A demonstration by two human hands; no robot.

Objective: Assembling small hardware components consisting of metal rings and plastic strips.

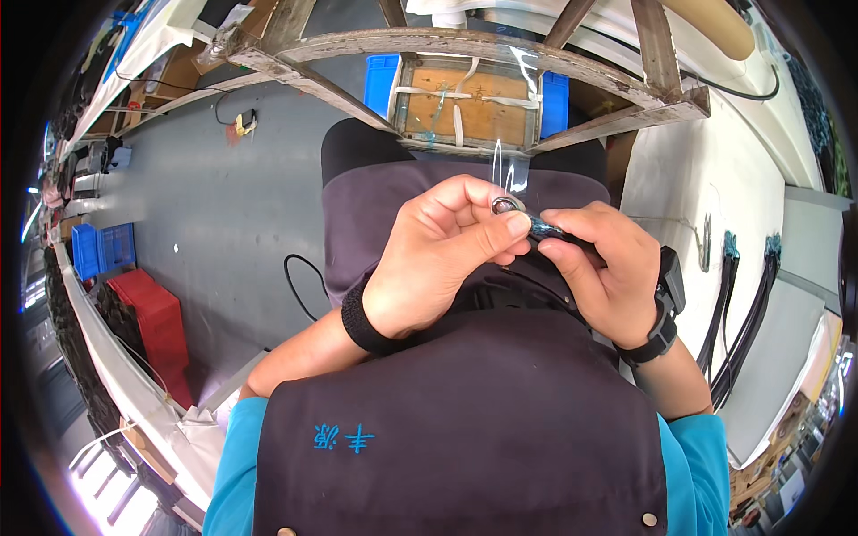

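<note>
Above my lap, both hands are close together at chest height. My left hand (447, 246) pinches the end of a dark bundle between thumb and fingers, beside a small shiny round piece (506, 205) that looks like a ring or coiled clear tape. A clear, glossy strip (524, 76) shows above the fingers. My right hand (608, 259) grips the bundle of black cords (543, 228) with teal, shiny ends; the fingers cover most of it. On the white table to the right lie similar black cords (731, 268) with teal ends.
A worn wooden frame (447, 43) spans the space ahead, with a taped wooden board (465, 103) between blue crates (382, 80) below it. A white table (693, 188) stands at my right. Red crates (152, 322) and a blue crate (103, 250) are on the left.
</note>
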